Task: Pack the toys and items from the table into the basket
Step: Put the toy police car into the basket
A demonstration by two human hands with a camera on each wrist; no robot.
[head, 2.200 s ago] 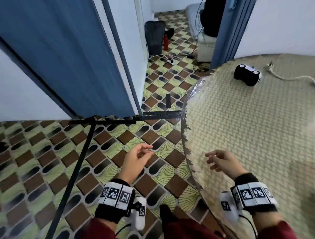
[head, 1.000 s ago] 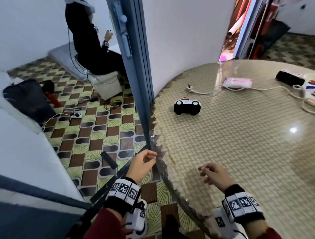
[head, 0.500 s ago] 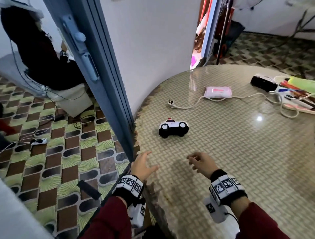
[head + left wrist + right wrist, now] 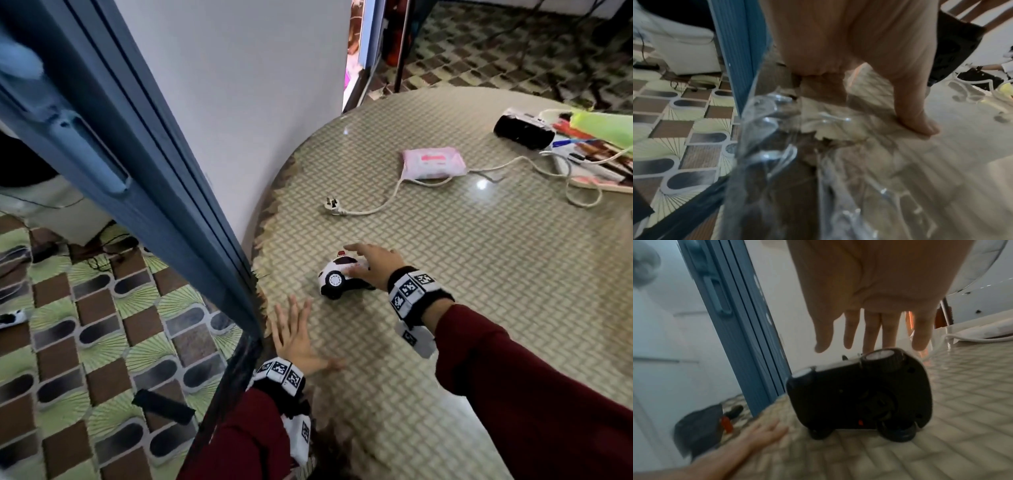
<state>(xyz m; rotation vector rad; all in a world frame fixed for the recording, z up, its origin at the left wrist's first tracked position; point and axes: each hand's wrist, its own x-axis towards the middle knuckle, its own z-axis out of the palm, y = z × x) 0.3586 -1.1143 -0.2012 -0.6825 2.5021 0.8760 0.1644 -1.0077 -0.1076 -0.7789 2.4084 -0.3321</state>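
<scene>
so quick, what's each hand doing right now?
Left hand: open, flat on the table, holding nothing.
Right hand: open, fingers spread over the toy car, touching it, not yet gripping.

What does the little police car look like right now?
The toy police car is small, white and black, with a red light on its roof and black wheels with white hubs. It looks plastic. It is tipped up on the woven-pattern table, black underside showing. The right hand rests on it, fingers spread.
</scene>
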